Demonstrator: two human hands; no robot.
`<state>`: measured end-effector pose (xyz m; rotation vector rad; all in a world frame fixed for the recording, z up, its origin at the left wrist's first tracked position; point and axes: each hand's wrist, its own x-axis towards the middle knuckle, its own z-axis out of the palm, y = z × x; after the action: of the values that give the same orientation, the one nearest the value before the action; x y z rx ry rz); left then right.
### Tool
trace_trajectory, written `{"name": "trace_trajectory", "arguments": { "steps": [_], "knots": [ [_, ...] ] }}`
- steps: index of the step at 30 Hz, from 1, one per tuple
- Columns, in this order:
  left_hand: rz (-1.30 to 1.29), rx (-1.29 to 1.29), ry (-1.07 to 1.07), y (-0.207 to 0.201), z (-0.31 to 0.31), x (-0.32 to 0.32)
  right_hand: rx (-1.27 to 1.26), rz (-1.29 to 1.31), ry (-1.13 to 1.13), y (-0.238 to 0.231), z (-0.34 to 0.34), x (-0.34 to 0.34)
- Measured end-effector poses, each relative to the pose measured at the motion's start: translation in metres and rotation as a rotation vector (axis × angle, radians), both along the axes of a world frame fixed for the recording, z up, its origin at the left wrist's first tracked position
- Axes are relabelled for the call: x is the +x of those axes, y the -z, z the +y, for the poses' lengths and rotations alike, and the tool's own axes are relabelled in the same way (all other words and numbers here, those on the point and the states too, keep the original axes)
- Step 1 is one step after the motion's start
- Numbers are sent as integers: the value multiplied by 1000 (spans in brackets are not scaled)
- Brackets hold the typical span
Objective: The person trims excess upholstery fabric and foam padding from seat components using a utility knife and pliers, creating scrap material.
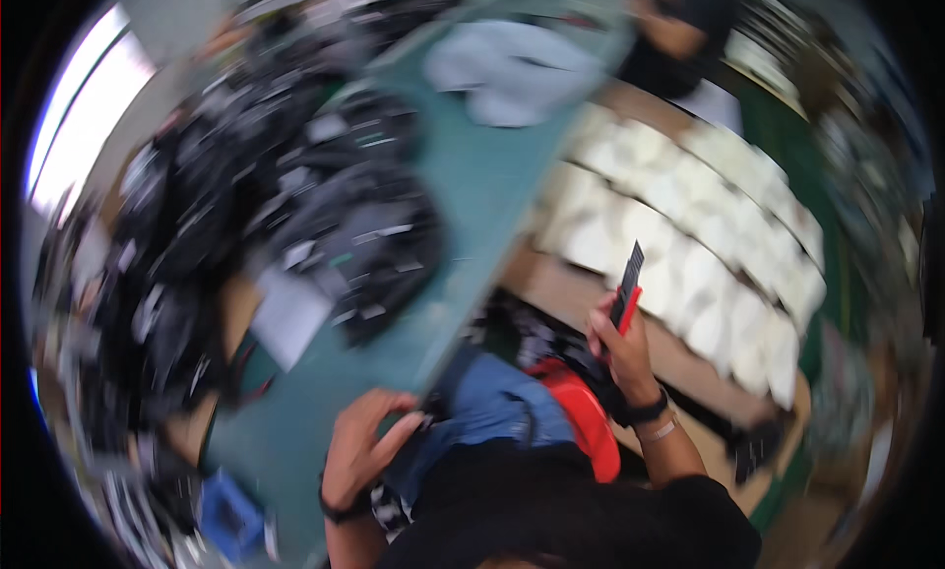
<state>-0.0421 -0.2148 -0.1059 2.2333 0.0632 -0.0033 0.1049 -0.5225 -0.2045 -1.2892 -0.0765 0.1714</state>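
Note:
A red and black utility knife (pixel 627 298) stands upright in my right hand (pixel 625 347), its segmented blade pointing up and away from me. My fingers are closed round its handle. Behind the blade lie rows of cream-white, puffy bundles (pixel 689 224) in a brown cardboard box. My left hand (pixel 369 441) is at the near edge of the green table (pixel 463 224), thumb and fingers apart, and I see nothing held in it. Motion blur softens the fingertips.
Dark plastic-wrapped packages (pixel 364 234) pile up along the table's left side, with a white sheet (pixel 290 318) beside them. A pale grey cloth (pixel 512 72) lies at the far end. A blue holder (pixel 228 515) sits near left. Another person (pixel 679 32) stands beyond the box.

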Motion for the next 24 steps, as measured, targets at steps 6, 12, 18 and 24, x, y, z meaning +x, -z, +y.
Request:
{"name": "trace_trajectory", "arguments": {
  "steps": [6, 12, 18, 24],
  "knots": [
    [-299, 137, -754, -19, 49, -7, -224, -276, -448, -76, 137, 29],
    [-128, -371, -737, 32, 63, 45, -650, -509, -140, -80, 191, 164],
    [96, -278, -834, 20, 72, 41, -698, -447, -572, -64, 210, 113],
    [352, 229, -1047, -1, 76, -77, -723, 59, -1300, -65, 225, 40]
  ]
}}
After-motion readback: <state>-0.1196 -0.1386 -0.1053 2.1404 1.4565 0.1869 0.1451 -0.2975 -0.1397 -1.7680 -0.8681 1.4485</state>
